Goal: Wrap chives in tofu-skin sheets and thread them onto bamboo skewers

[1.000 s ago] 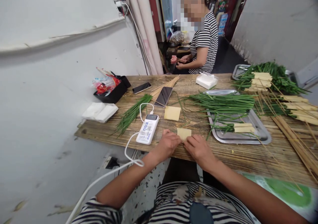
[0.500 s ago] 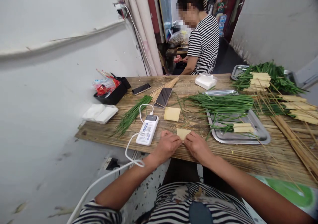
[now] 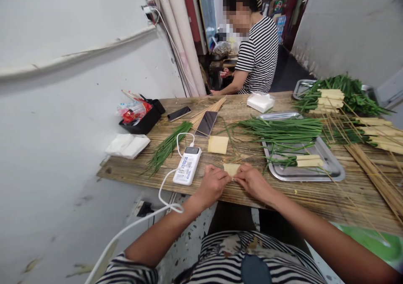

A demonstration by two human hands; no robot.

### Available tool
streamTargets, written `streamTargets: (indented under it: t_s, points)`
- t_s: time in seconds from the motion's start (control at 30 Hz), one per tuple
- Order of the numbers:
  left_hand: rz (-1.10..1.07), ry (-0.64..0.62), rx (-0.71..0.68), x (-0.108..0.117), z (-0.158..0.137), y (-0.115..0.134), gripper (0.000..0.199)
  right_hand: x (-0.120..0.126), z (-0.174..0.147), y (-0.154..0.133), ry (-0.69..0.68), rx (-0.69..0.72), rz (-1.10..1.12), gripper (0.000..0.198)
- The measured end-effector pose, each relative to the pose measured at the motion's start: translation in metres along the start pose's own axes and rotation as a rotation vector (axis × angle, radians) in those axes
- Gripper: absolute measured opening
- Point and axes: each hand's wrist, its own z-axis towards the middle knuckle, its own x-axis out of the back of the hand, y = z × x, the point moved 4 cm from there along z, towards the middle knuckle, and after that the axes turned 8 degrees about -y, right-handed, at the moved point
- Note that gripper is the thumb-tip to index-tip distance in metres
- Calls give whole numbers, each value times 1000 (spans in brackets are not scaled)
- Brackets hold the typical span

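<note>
Pinching the near corners of a small yellow sheet, the left hand and the right hand are close together, with their fingers closed on it. The sheet is between them, close to the near edge of the wooden table. Just past the hands lies another yellow sheet, flat on the wood. Past that, a dark phone lies by some thin sticks. Left of the left hand is a white power bank with a white cord, and beyond it is a bunch of green stalks. Right of the right hand is a shiny metal tray. Long green stems lie across its far part, and yellow rolls with green poking out lie nearer. Far in front of both hands is a person in a stripy shirt.
</note>
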Motion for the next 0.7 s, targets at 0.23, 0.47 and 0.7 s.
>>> streamTargets:
  t_s: [0.23, 0.47, 0.7]
  points:
    - [-52, -33, 31, 2, 6, -1, 24, 4, -3, -7, -38, 41, -196, 21]
    - [-63, -47, 76, 6, 9, -1, 26, -5, -2, -12, -82, 46, -380, 19]
    - [-18, 31, 65, 2, -2, -1, 20, -9, -8, -10, -63, 91, -373, 22]
